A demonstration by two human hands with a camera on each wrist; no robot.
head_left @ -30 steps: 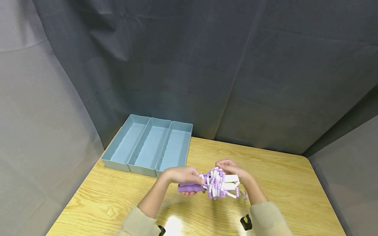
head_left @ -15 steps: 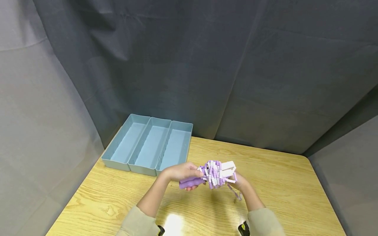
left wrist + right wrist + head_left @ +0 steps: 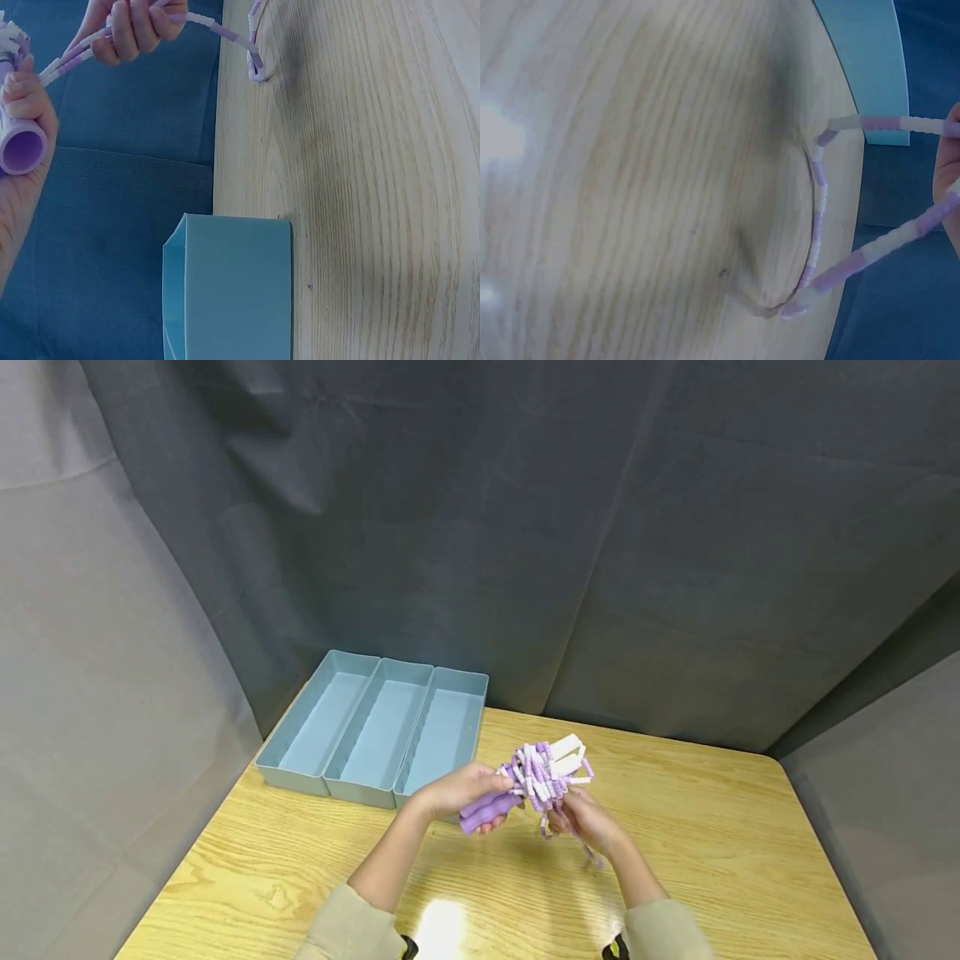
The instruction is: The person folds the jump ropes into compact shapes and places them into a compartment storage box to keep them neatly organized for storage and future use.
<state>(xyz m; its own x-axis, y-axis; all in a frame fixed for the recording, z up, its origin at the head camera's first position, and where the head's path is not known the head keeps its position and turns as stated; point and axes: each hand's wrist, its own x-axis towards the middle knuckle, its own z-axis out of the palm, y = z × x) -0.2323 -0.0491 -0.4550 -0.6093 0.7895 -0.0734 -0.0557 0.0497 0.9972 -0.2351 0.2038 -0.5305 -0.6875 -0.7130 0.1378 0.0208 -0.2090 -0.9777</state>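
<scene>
A beaded jump rope (image 3: 536,779) in purple and white is wound around its own two handles, held above the table. My left hand (image 3: 467,792) grips the purple handle ends, with the thumb on top; in the left wrist view one hollow purple handle end (image 3: 22,150) points out of that hand. White handle ends (image 3: 567,752) stick out beyond the coils on the far side. Just below the coils, my right hand (image 3: 585,821) holds a free length of the beaded cord. That cord (image 3: 819,217) hangs in a loop down to the tabletop in the right wrist view.
Three blue-grey bins (image 3: 360,792) stand side by side at the back left of the wooden table (image 3: 247,877), close to the left hand. Dark curtain (image 3: 450,527) closes off the back, with lighter grey cloth (image 3: 112,693) at the sides.
My right hand has come from the far side of the bundle around to its near side, bringing the cord along. The rope bundle has risen and tilted, its white ends pointing farther away.
</scene>
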